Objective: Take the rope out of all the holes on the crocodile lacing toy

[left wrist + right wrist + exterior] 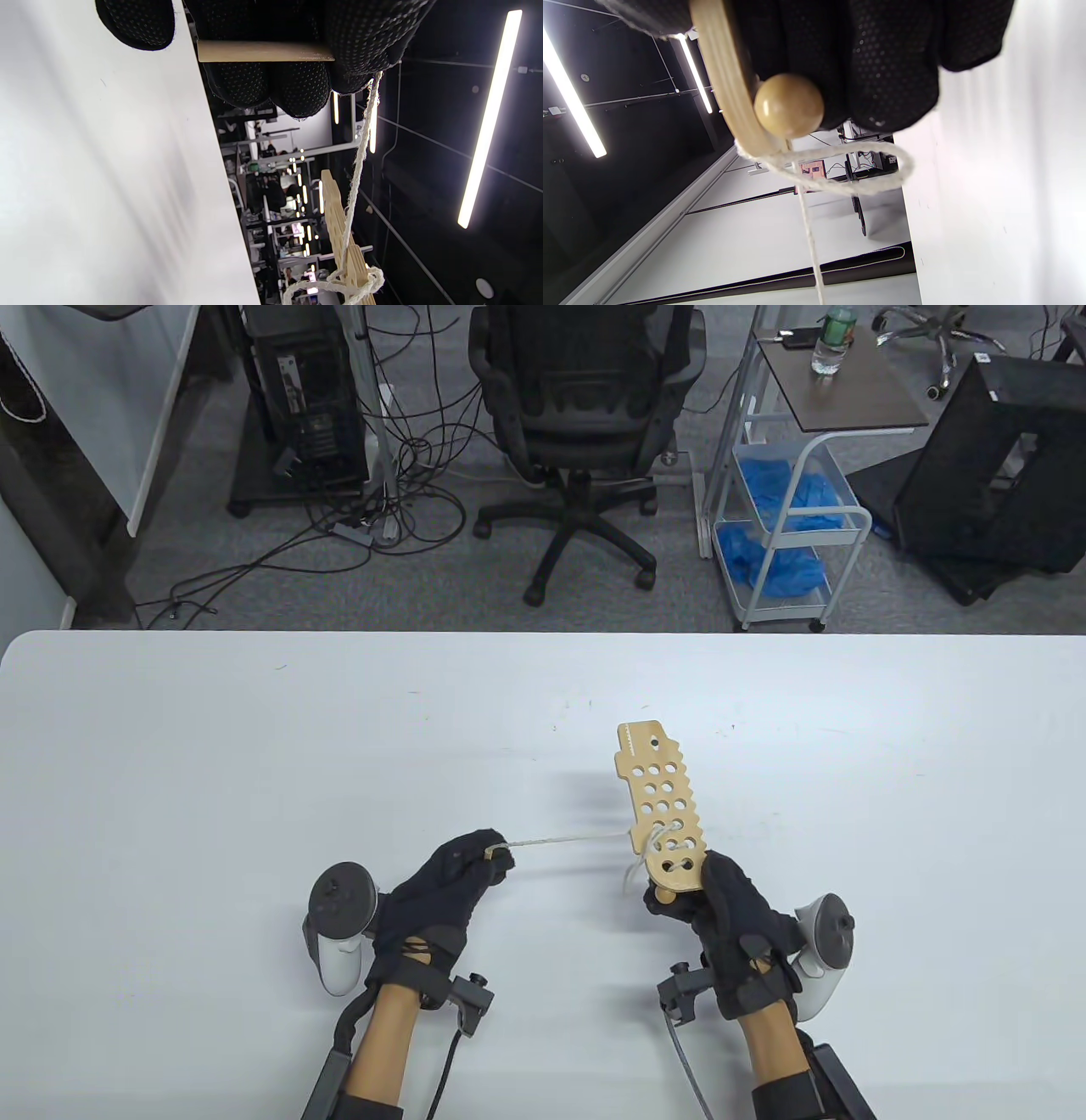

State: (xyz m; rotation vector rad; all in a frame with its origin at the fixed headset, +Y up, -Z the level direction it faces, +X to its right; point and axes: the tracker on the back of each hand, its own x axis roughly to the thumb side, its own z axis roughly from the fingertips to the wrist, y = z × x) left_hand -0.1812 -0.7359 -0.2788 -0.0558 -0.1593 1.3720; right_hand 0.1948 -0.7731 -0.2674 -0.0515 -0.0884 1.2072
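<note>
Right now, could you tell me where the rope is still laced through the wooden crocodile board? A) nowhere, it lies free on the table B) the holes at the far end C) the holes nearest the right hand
C: the rope loops only through the holes of the board next to the right hand, while the left hand pulls it taut.

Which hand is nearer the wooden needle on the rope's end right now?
Left. The left hand pinches the wooden needle itself, pulling the rope taut. The right hand is off to the side, gripping the near end of the crocodile board.
</note>
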